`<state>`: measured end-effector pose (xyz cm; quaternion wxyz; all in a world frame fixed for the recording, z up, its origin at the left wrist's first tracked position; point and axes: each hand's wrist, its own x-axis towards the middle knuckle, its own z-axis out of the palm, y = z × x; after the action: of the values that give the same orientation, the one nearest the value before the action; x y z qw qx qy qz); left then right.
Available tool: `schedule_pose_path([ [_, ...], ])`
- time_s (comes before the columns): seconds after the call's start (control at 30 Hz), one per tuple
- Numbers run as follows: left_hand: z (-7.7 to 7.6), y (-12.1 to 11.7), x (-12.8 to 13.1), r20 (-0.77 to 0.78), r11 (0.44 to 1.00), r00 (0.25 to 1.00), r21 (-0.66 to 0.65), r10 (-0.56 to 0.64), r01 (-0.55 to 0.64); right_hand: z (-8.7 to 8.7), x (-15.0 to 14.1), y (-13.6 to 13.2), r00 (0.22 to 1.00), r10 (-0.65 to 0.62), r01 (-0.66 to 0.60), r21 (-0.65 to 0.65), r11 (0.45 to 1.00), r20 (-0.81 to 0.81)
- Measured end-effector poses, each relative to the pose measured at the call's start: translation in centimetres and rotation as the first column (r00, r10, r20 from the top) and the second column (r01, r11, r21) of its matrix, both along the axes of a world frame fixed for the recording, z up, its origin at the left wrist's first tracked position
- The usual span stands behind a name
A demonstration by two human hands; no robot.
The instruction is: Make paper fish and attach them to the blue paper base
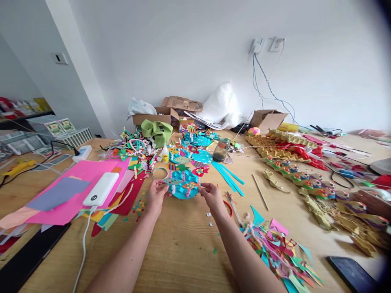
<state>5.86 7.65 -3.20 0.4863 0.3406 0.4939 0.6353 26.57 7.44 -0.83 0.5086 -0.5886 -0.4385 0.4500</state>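
Note:
A blue craft piece (183, 193) with a scalloped base, pink-and-white posts and colourful paper fish is held low over the table in front of me. My left hand (156, 196) pinches its left edge between thumb and fingers. On the opposite edge, my right hand (211, 197) grips it the same way. Just behind it are similar blue fish pieces (180, 154), a glue bottle (165, 154) and a roll of tape (159, 173). Red-handled scissors (228, 207) and a craft knife (234, 208) lie right of my right hand.
Left are pink paper sheets (73, 173) with a white power bank (101, 189) and its cable. Paper scraps (284, 256) and a phone (351, 273) lie front right. Egg-carton strips (317, 203) run along the right, where another person's hand (377, 203) shows. A jar (221, 150) stands behind.

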Motion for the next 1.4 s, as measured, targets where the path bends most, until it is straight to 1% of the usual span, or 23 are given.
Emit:
schedule_pose_path([
  [0.07,0.1,0.0,-0.1,0.041,1.0,0.999,0.006,0.001,-0.001,0.5,-0.1,-0.4,0.999,-0.011,0.01,-0.015,1.0,-0.05],
  [0.17,0.2,0.1,-0.2,0.109,1.0,0.994,0.009,-0.012,0.011,1.4,-0.2,-1.0,0.996,-0.02,0.016,-0.051,0.999,-0.083],
  [0.3,0.6,0.0,-0.1,0.188,0.998,0.98,0.006,-0.063,0.063,1.9,0.0,-1.5,0.99,-0.013,0.005,-0.062,0.998,-0.142],
  [0.53,0.7,-0.4,0.0,0.264,0.98,0.947,-0.025,-0.185,0.198,1.5,0.6,-2.1,0.978,-0.017,0.003,-0.066,0.998,-0.21],
  [0.63,0.8,-0.5,0.0,0.292,0.974,0.933,-0.021,-0.209,0.225,1.3,0.8,-2.3,0.97,-0.033,0.013,-0.081,0.997,-0.241],
  [0.77,0.9,-0.5,0.1,0.29,0.972,0.932,-0.024,-0.219,0.236,1.1,1.0,-2.6,0.959,-0.039,0.007,-0.114,0.993,-0.279],
  [0.93,1.1,-0.6,0.1,0.277,0.969,0.932,-0.018,-0.233,0.247,0.6,1.4,-2.6,0.946,0.02,-0.061,-0.116,0.991,-0.324],
  [1.03,1.2,-0.8,0.1,0.274,0.961,0.925,-0.015,-0.263,0.277,0.3,1.5,-2.5,0.917,0.058,-0.117,-0.128,0.985,-0.394],
  [1.1,1.4,-0.9,0.2,0.276,0.952,0.916,-0.011,-0.292,0.307,0.3,1.7,-2.3,0.898,0.051,-0.126,-0.144,0.981,-0.437],
  [1.23,1.7,-1.1,0.5,0.286,0.934,0.897,-0.017,-0.336,0.356,0.8,2.8,-1.6,0.878,-0.013,-0.082,-0.177,0.981,-0.479],
  [1.4,2.0,-1.2,0.6,0.27,0.925,0.892,-0.018,-0.362,0.38,2.0,6.1,0.5,0.873,-0.1,0.02,-0.171,0.985,-0.478],
])
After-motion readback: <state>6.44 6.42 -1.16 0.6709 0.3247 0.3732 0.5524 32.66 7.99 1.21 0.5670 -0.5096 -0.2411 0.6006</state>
